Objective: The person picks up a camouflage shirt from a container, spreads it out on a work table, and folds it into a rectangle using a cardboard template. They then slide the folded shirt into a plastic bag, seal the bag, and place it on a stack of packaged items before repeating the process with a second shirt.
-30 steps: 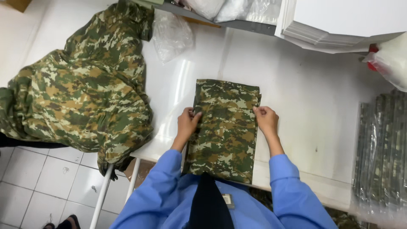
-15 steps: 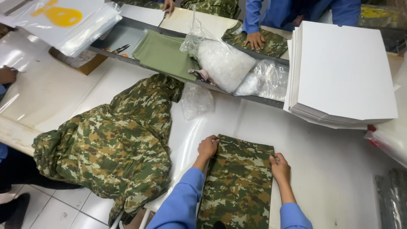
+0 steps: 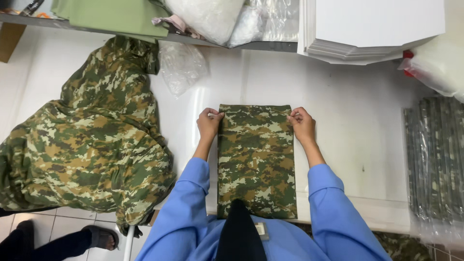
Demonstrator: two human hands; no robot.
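Head view showed the folded camouflage cloth (image 3: 256, 159) lying flat on the white table (image 3: 357, 121) straight before me, and I place everything else by that cloth. Far to its left a loose heap of camouflage garments (image 3: 82, 140) spilled over the table's edge, and a crumpled clear bag (image 3: 181, 67) lay just up and left of it. My left hand (image 3: 209, 124) pinched the cloth's upper left corner, fingers curled shut on the fabric; my right hand (image 3: 302, 124) pinched the upper right corner the same way. Beyond the cloth's top edge a stack of white boards (image 3: 372, 29) sat to the right, and well to its right lay a pile of bagged camouflage pieces (image 3: 435, 159). Half a second before, my view had tilted up toward the far side of the table; now it looked down again, and both hands had kept their grip on those top corners.
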